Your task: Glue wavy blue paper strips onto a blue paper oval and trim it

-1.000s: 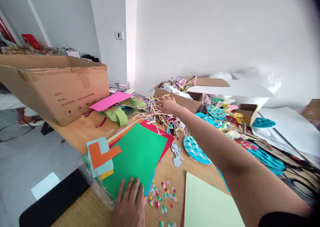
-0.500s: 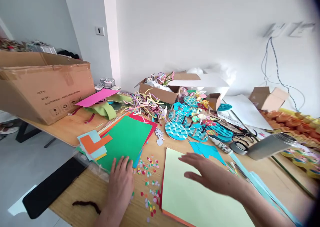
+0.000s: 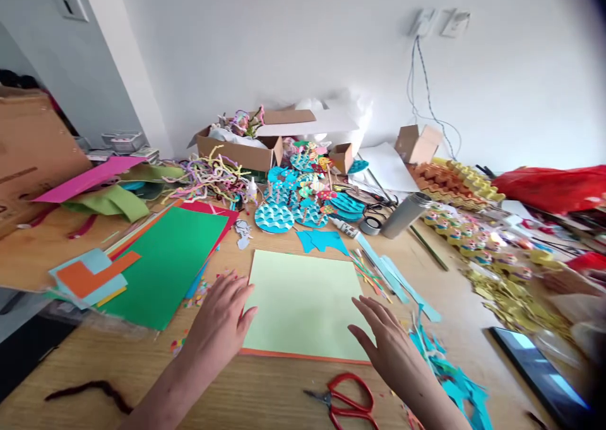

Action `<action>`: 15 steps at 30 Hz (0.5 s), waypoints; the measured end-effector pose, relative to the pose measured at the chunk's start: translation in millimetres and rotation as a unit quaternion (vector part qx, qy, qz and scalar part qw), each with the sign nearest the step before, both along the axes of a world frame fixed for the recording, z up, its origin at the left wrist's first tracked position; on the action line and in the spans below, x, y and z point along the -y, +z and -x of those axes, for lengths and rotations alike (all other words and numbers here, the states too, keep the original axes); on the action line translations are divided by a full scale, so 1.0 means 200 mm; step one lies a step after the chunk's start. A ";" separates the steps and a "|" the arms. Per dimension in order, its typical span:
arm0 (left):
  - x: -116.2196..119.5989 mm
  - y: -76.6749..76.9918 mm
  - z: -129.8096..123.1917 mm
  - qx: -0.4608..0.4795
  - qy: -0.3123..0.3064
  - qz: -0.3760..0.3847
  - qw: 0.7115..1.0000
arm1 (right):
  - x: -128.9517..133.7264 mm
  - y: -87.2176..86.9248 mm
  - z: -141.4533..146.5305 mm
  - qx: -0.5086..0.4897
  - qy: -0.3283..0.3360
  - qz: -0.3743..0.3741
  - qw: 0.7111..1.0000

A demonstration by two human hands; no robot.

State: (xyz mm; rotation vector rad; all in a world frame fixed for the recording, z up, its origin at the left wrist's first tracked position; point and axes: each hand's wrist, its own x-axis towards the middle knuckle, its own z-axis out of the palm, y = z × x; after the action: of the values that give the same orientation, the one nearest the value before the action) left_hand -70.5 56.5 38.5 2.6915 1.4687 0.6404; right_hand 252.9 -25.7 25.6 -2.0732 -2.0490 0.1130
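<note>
A stack of paper with a pale green sheet [image 3: 303, 304] on top lies flat in front of me, an orange edge showing beneath. My left hand [image 3: 221, 319] rests at its left edge, fingers spread and holding nothing. At the right edge is my right hand [image 3: 388, 335], open too, with thumb and fingers apart. Red-handled scissors [image 3: 348, 401] lie below the stack. Left of it is a large green sheet [image 3: 165, 262] over red and blue ones, with an orange cut piece [image 3: 92, 275] on its left corner.
Blue wavy paper discs [image 3: 274, 215], pipe cleaners [image 3: 213, 177] and an open cardboard box [image 3: 243, 149] stand toward the wall. On the right are a metal bottle [image 3: 406, 215], blue scraps [image 3: 461, 389] and a phone [image 3: 537, 373]. A dark fuzzy strip [image 3: 92, 386] lies lower left.
The view has turned right, bringing the scissors and phone into sight. My left hand has moved from the green sheet to the pale green stack's left edge; my right hand is at its right edge.
</note>
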 end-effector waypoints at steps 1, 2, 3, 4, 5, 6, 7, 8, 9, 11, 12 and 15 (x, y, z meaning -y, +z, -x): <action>0.00 0.00 -0.05 -0.017 -0.022 0.026 0.999 | 0.01 -0.01 -0.02 0.013 -0.020 -0.004 1.000; 0.00 0.00 -0.10 -0.035 -0.039 0.049 0.997 | 0.01 -0.03 -0.04 0.024 -0.035 0.000 0.999; 0.01 0.00 -0.15 -0.051 -0.053 0.069 0.995 | 0.02 -0.03 -0.05 0.032 -0.049 0.010 0.998; 0.01 0.01 -0.18 -0.063 -0.063 0.087 0.992 | 0.02 -0.04 -0.05 0.039 -0.063 0.025 0.997; 0.01 0.01 -0.22 -0.074 -0.072 0.104 0.989 | 0.02 -0.05 -0.04 0.045 -0.078 0.042 0.995; 0.01 0.01 -0.25 -0.084 -0.078 0.120 0.986 | 0.01 -0.05 -0.03 0.051 -0.095 0.058 0.993; 0.01 0.01 -0.28 -0.093 -0.084 0.134 0.983 | 0.01 -0.06 -0.02 0.057 -0.109 0.070 0.990; 0.02 0.01 -0.30 -0.102 -0.092 0.146 0.980 | 0.00 -0.07 -0.01 0.063 -0.122 0.079 0.987; 0.02 0.01 -0.32 -0.112 -0.100 0.157 0.976 | -0.01 -0.08 0.01 0.068 -0.132 0.085 0.985; 0.02 0.01 -0.34 -0.131 -0.117 0.174 0.969 | -0.01 -0.10 0.03 0.077 -0.141 0.088 0.983; 0.02 0.01 -0.35 -0.139 -0.121 0.183 0.966 | -0.01 -0.11 0.03 0.080 -0.143 0.088 0.983; 0.01 0.01 -0.36 -0.149 -0.112 0.216 0.959 | -0.01 -0.15 0.04 0.080 -0.138 0.078 0.984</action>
State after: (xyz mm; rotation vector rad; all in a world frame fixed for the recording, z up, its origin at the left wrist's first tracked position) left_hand 0.8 53.7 40.0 2.6124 1.1488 -0.0977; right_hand 245.5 -23.7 -4.5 -2.5160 -1.8646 0.0657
